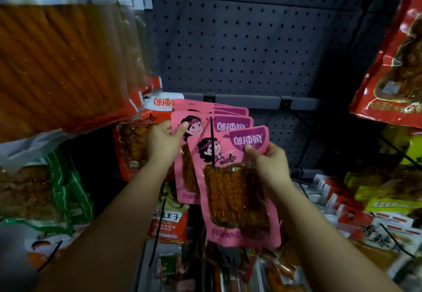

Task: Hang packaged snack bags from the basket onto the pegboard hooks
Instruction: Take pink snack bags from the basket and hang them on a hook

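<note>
My right hand (269, 164) pinches the top right corner of a pink snack bag (237, 189) with a cartoon face and a clear window of orange-brown snacks. A thin black peg hook (212, 141) crosses the upper part of this front bag. Behind it hang several more pink bags (212, 113) of the same kind, fanned out. My left hand (163, 142) grips the top left corner of that stack, thumb on the front. The grey pegboard (239, 40) rises bare behind them. The basket is not visible.
Large orange-stick snack bags (61, 63) hang close at the upper left. A red bag (392, 63) hangs at the upper right. Red and white bags (137, 145) sit left of the pink ones. Other packets (374, 212) crowd the lower right and below.
</note>
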`<state>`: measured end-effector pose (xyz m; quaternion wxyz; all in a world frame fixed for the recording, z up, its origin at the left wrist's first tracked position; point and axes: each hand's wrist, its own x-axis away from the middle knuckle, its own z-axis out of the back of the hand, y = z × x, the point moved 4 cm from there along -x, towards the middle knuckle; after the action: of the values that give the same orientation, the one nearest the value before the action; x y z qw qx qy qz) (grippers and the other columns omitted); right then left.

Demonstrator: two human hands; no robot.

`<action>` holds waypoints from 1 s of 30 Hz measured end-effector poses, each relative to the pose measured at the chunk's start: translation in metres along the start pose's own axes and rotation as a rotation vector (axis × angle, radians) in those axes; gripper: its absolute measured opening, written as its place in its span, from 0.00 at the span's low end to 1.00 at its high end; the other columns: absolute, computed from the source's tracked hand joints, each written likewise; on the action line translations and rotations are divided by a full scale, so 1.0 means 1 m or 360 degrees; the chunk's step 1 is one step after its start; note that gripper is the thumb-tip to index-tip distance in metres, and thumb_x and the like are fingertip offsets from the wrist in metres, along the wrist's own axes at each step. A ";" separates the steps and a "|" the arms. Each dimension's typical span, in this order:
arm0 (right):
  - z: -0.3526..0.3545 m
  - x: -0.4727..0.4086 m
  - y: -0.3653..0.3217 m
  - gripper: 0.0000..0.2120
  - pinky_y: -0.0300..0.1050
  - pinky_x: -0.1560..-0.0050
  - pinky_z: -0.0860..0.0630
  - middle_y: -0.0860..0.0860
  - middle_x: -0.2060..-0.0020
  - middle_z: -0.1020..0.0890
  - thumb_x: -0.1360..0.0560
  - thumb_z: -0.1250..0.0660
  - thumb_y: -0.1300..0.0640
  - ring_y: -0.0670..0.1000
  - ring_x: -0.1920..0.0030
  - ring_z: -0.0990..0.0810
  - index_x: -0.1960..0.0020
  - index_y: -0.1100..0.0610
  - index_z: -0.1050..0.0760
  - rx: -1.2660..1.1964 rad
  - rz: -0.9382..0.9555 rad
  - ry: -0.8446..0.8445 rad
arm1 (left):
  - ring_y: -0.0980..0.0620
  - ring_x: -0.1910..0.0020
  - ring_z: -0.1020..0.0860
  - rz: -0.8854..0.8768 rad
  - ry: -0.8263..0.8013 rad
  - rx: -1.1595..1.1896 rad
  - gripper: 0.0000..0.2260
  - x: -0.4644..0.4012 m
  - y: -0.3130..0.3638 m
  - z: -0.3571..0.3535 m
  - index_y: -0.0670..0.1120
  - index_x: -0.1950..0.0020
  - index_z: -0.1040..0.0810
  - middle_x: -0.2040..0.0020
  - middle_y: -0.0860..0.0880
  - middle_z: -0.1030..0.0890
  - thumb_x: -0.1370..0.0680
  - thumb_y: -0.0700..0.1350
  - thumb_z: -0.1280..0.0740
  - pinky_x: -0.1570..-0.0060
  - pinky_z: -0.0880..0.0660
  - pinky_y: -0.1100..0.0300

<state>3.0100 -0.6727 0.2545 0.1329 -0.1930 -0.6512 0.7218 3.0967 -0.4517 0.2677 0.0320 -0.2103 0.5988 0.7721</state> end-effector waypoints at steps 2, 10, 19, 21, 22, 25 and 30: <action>0.000 -0.004 0.002 0.01 0.47 0.52 0.22 0.51 0.57 0.15 0.25 0.32 0.57 0.51 0.54 0.17 0.55 0.52 0.22 0.0059 -0.0021 0.0053 | 0.50 0.65 0.29 0.0018 0.0020 -0.0044 0.17 -0.007 -0.003 -0.004 0.33 0.57 0.23 0.64 0.40 0.23 0.24 0.49 0.32 0.63 0.32 0.55; 0.013 0.016 0.004 0.03 0.47 0.55 0.20 0.50 0.62 0.14 0.26 0.31 0.59 0.50 0.59 0.15 0.57 0.52 0.21 -0.0067 -0.0022 -0.0054 | 0.51 0.56 0.24 0.0052 0.0168 -0.0021 0.14 0.002 -0.009 0.003 0.43 0.47 0.24 0.53 0.49 0.22 0.27 0.51 0.29 0.56 0.29 0.59; 0.023 0.073 -0.016 0.03 0.33 0.64 0.23 0.50 0.60 0.13 0.27 0.30 0.59 0.47 0.61 0.15 0.55 0.55 0.19 -0.0235 0.0168 -0.0379 | 0.53 0.44 0.21 0.0133 -0.0406 0.0591 0.16 0.111 0.008 0.010 0.57 0.47 0.25 0.46 0.54 0.19 0.31 0.61 0.33 0.47 0.24 0.54; 0.024 0.086 -0.018 0.06 0.35 0.62 0.22 0.51 0.60 0.13 0.29 0.30 0.53 0.49 0.60 0.15 0.57 0.55 0.18 -0.0234 0.0174 -0.0445 | 0.47 0.51 0.17 0.0183 -0.0368 0.0718 0.09 0.122 0.009 0.019 0.50 0.50 0.23 0.53 0.49 0.16 0.29 0.50 0.30 0.55 0.20 0.54; 0.025 0.092 -0.018 0.09 0.36 0.62 0.22 0.52 0.61 0.13 0.30 0.31 0.50 0.49 0.61 0.15 0.58 0.54 0.17 -0.0203 0.0193 -0.0462 | 0.48 0.55 0.17 0.0157 -0.0328 0.0737 0.06 0.126 0.010 0.024 0.49 0.53 0.23 0.57 0.49 0.15 0.28 0.45 0.30 0.61 0.20 0.58; 0.028 0.106 -0.021 0.09 0.34 0.63 0.23 0.50 0.63 0.13 0.30 0.30 0.47 0.46 0.63 0.16 0.60 0.52 0.15 -0.0158 0.0283 -0.0495 | 0.53 0.63 0.17 0.0003 -0.0304 0.0690 0.04 0.138 0.019 0.039 0.51 0.59 0.24 0.63 0.51 0.16 0.31 0.46 0.30 0.67 0.22 0.63; 0.028 0.121 -0.033 0.07 0.33 0.62 0.23 0.47 0.64 0.14 0.31 0.30 0.48 0.44 0.63 0.15 0.59 0.48 0.15 -0.0275 0.0447 -0.0589 | 0.53 0.67 0.18 -0.0277 -0.0354 0.0620 0.08 0.142 0.042 0.063 0.58 0.64 0.25 0.67 0.51 0.18 0.33 0.51 0.26 0.71 0.22 0.61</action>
<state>2.8878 -0.6396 0.2765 -0.1073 -0.1568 -0.6905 0.6979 2.9364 -0.4329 0.2670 0.2041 -0.1647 0.7089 0.6547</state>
